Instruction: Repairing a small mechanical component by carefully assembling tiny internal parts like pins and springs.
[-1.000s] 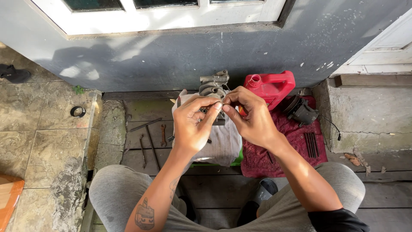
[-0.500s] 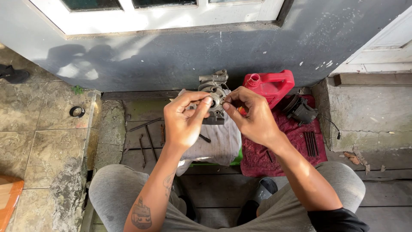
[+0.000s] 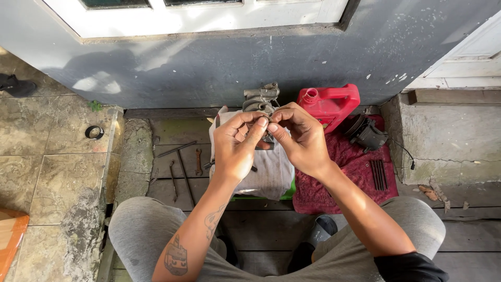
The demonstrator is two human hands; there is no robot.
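**Both hands meeting over the metal part, fingertips pinching something small**

Nearest the camera, the person is sitting with grey-clad knees spread, both forearms reaching forward and converging. The left hand point(image 3: 236, 146) and the right hand point(image 3: 301, 138) are coming together at the fingertips, thumb and forefinger of each pinched around a small piece that is too hidden to identify. Neither hand is nearer to it; they are meeting at the midline, touching each other.

Directly beneath the hands, a white cloth point(image 3: 271, 172) is lying on the dark wooden floor point(image 3: 172, 133). Just beyond the fingertips, at the cloth's far edge, a grey metal engine part point(image 3: 259, 98) is standing, its long axis running away from the person toward the wall.

To the left, slim spanners point(image 3: 198, 162) are lying on the planks. To the right, a red cloth point(image 3: 349, 167) is carrying a dark part point(image 3: 368, 134), and a red jug point(image 3: 330, 104) is standing against the grey wall point(image 3: 209, 68).
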